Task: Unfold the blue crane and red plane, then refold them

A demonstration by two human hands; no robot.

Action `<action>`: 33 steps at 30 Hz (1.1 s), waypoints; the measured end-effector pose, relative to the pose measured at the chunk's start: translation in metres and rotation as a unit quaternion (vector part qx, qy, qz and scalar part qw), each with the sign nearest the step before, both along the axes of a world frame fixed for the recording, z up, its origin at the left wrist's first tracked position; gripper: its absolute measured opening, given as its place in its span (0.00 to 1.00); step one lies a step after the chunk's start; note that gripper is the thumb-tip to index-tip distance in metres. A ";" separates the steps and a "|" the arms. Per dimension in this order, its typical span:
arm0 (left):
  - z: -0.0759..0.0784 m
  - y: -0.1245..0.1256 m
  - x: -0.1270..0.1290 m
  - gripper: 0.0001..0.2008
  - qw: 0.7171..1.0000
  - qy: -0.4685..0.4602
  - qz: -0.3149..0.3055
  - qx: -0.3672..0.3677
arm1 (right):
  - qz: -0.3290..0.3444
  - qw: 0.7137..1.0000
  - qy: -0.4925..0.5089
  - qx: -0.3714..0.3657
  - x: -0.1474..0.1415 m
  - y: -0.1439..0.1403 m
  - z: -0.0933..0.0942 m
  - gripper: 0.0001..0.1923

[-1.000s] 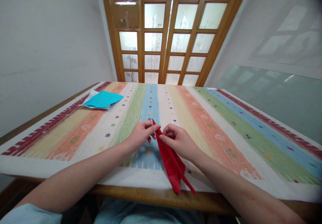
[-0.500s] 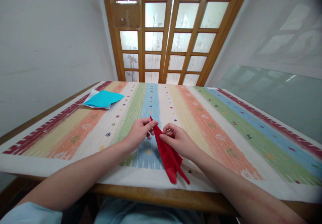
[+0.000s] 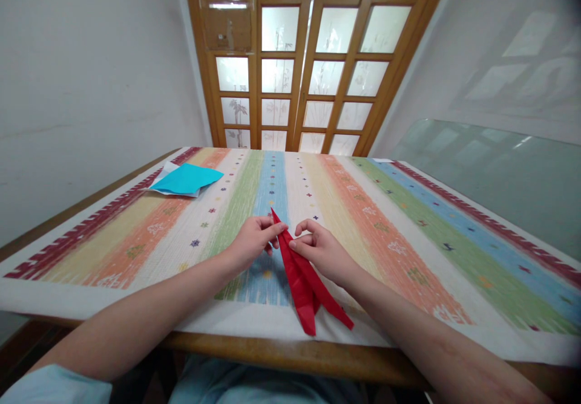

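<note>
Your left hand (image 3: 254, 244) and right hand (image 3: 320, 250) pinch upper tip of long narrow folded red paper piece (image 3: 302, 280), lying on striped woven cloth (image 3: 385, 222) at bench near edge. Paper likely light, creasable, tear-prone; grip near point. Turquoise paper sheet (image 3: 187, 178) far left of it.

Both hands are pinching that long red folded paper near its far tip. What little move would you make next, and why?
Probably press the crease flat along the narrow far point. The left hand and right hand pinch the red folded paper from either side just below its tip, and its two near points splay apart over the striped tablecloth, so the fold looks only loosely set.
</note>
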State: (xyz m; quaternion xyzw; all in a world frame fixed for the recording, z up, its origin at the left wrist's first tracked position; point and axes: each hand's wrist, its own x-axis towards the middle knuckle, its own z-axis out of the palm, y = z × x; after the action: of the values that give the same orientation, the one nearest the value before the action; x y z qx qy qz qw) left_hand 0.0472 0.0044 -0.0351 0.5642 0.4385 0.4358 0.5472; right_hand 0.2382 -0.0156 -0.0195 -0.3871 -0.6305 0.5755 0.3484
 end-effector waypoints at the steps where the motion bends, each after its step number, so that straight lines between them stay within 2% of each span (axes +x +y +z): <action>1: -0.001 0.000 0.000 0.19 1.000 0.000 0.003 0.003 | 0.003 1.000 0.004 -0.009 0.000 0.000 0.000 0.16; 5: -0.004 0.001 0.000 0.19 0.999 0.009 0.012 0.032 | 0.018 0.999 -0.012 -0.031 -0.002 0.000 0.000 0.19; 9: -0.004 0.000 0.000 0.18 0.995 0.060 0.019 0.078 | 0.035 0.997 -0.071 -0.025 -0.003 -0.001 0.001 0.17; 14: -0.003 -0.001 0.001 0.16 0.984 0.108 0.012 0.141 | 0.072 0.996 -0.050 -0.015 -0.004 -0.001 0.001 0.17; 17: -0.003 -0.002 0.002 0.16 0.981 0.122 0.022 0.152 | 0.077 0.994 -0.083 0.004 -0.003 0.000 -0.002 0.21; 20: -0.002 -0.003 0.003 0.16 0.980 0.123 0.030 0.152 | 0.085 0.990 -0.111 0.016 0.000 0.000 -0.005 0.24; 25: 0.005 -0.005 0.002 0.17 0.982 0.116 0.048 0.142 | 0.120 0.989 -0.085 -0.021 0.006 0.000 -0.001 0.24; 29: 0.008 -0.006 0.001 0.17 0.991 0.058 0.044 0.116 | 0.096 0.990 -0.086 -0.063 0.009 0.002 0.003 0.21; 33: 0.005 -0.004 0.002 0.18 0.996 0.006 0.052 0.077 | 0.097 0.989 -0.036 -0.108 0.010 0.003 0.006 0.19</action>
State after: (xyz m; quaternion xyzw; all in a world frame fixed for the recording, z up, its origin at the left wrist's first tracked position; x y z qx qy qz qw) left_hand 0.0488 0.0000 -0.0297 0.5840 0.4350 0.4929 0.4762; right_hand 0.2486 -0.0129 -0.0133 -0.3796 -0.6115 0.6570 0.2243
